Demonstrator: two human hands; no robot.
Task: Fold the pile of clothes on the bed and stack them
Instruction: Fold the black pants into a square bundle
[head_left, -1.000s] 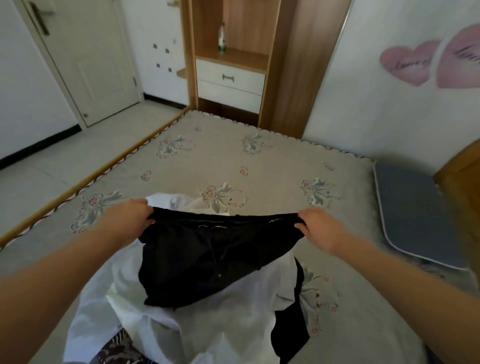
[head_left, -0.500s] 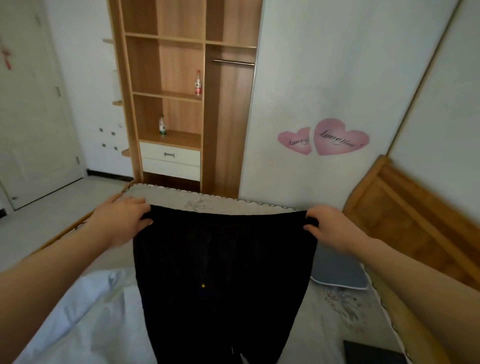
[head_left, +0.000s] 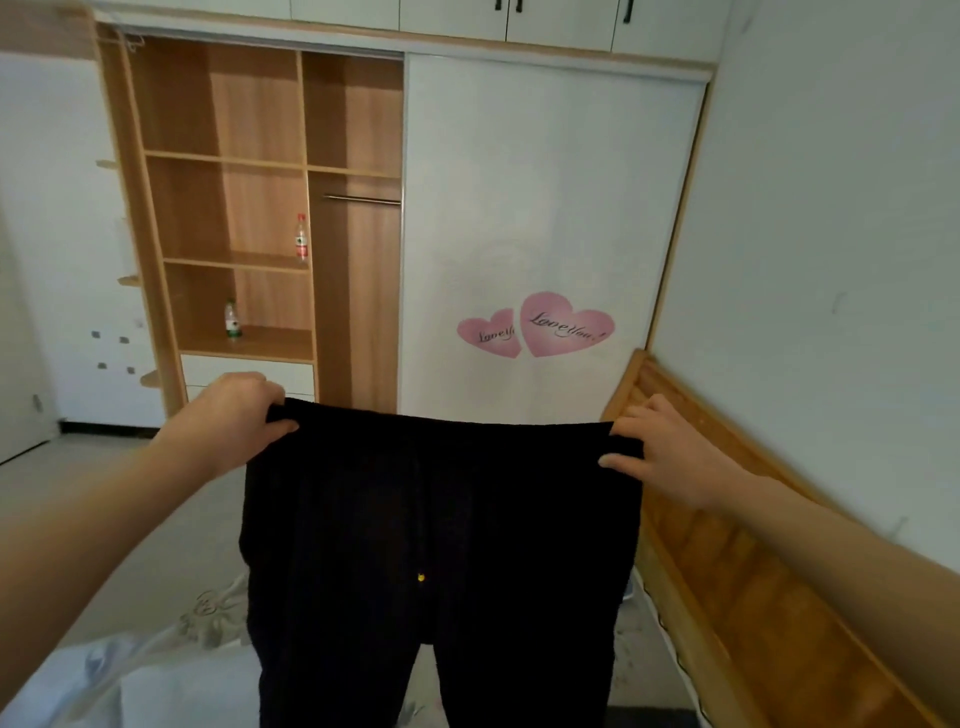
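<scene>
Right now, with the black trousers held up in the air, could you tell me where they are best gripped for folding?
Keep the black trousers by the waistband's two ends, taken from the outer sides, as the left hand and right hand pinch them: held so, the waistband stretches flat and both legs hang straight, probably ready to fold lengthwise.

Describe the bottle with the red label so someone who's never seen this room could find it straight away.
Look at the open wooden wardrobe left of the white sliding door with pink hearts. The red-labelled bottle stands upright at the right end of the middle shelf. The only other bottle sits one shelf lower, further left, and has a green label.
</scene>
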